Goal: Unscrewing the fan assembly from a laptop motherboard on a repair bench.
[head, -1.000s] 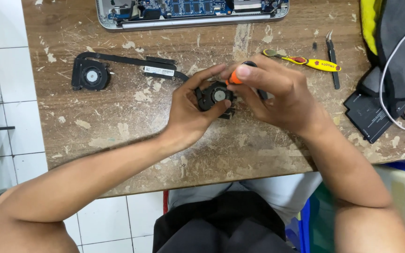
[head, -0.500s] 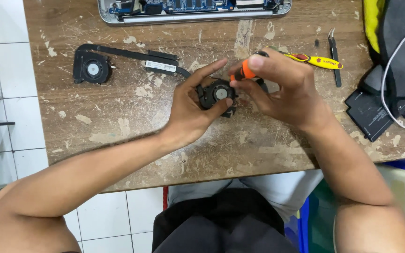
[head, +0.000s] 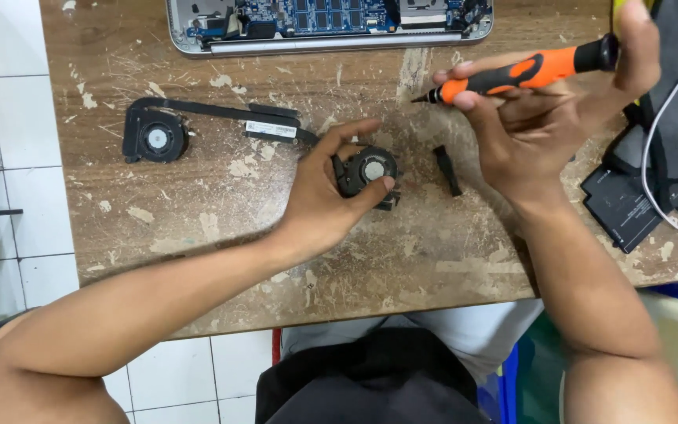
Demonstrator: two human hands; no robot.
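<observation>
Left fingers (head: 362, 129) and thumb are clamped around the small black fan (head: 370, 171), which rests on the worn tabletop (head: 221, 228) near its middle; a firm pinch at the rim should stop it turning. Right fingers (head: 512, 98) are closed on the orange screwdriver (head: 523, 73), lifted clear, tip pointing left. Left hand (head: 327, 196) lies palm-down, forearm low; right hand (head: 539, 126) is cocked upward
</observation>
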